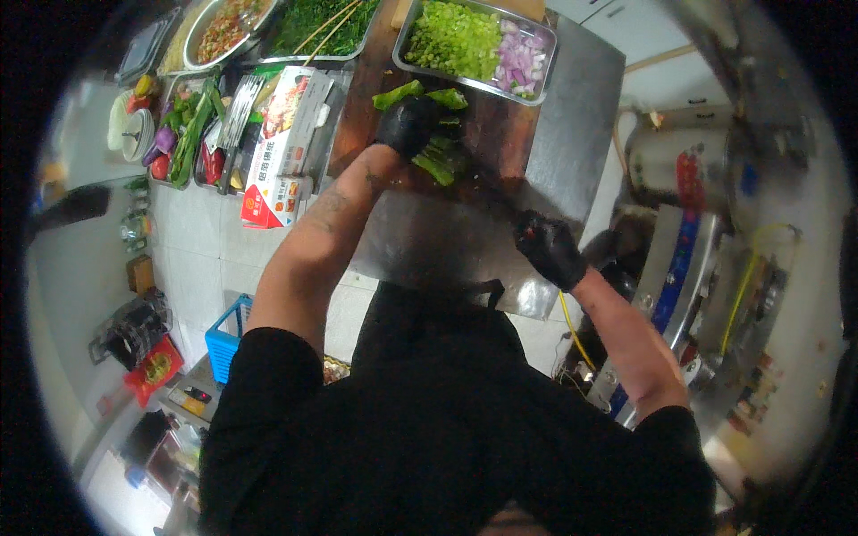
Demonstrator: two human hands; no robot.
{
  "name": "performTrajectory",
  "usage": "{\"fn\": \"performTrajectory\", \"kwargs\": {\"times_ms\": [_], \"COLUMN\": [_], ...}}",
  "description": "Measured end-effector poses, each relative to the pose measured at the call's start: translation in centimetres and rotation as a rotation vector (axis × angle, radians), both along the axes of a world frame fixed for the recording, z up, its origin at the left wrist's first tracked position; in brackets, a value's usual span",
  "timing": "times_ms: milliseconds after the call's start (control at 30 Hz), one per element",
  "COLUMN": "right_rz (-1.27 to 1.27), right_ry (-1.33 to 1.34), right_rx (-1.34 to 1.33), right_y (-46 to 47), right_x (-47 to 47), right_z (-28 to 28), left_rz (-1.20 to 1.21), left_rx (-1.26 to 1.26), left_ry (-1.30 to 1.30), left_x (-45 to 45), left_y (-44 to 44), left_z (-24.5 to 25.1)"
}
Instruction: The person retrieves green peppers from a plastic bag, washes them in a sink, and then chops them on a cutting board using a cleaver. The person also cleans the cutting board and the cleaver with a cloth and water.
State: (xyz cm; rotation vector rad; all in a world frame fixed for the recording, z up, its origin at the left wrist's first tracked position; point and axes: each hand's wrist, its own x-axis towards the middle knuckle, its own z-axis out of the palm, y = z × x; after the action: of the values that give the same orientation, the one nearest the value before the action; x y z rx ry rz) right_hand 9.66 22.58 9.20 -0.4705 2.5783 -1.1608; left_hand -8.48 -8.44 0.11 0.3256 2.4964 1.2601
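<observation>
My left hand (409, 126), in a black glove, rests over green pepper pieces (439, 164) on a dark wooden cutting board (358, 114). Pepper shows above and below it; its fingertips are hidden. My right hand (549, 249), also gloved in black, is closed at the lower right, over the steel table's edge. A dark, blurred shape, apparently a knife (493, 184), runs from it toward the pepper; its handle is hidden in the fist. Behind the board's far part, a metal tray (482, 86) holds chopped light-green vegetable and diced purple onion.
The steel table (576, 114) extends right of the board. On the left lie a foil box (288, 144), a tray of greens (335, 57) with chopsticks, a bowl of diced food (196, 41) and vegetable containers (175, 181). A blue basket (224, 342) stands lower left.
</observation>
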Motion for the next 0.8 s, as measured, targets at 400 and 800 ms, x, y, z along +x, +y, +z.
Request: {"fn": "performTrajectory", "kwargs": {"times_ms": [400,800], "right_rz": [-0.25,-0.387], "right_ry": [-0.2,-0.085], "right_rx": [0.001,-0.159], "right_y": [0.5,-3.1], "right_x": [4.3,1.5], "right_z": [1.7,-0.4], "left_rz": [-0.233,0.086], "left_rx": [0.382,-0.222], "left_ry": [0.08,0.698], "left_x": [2.8,8.0], "left_y": [-2.7,3.1], "left_z": [0.6,-3.9]}}
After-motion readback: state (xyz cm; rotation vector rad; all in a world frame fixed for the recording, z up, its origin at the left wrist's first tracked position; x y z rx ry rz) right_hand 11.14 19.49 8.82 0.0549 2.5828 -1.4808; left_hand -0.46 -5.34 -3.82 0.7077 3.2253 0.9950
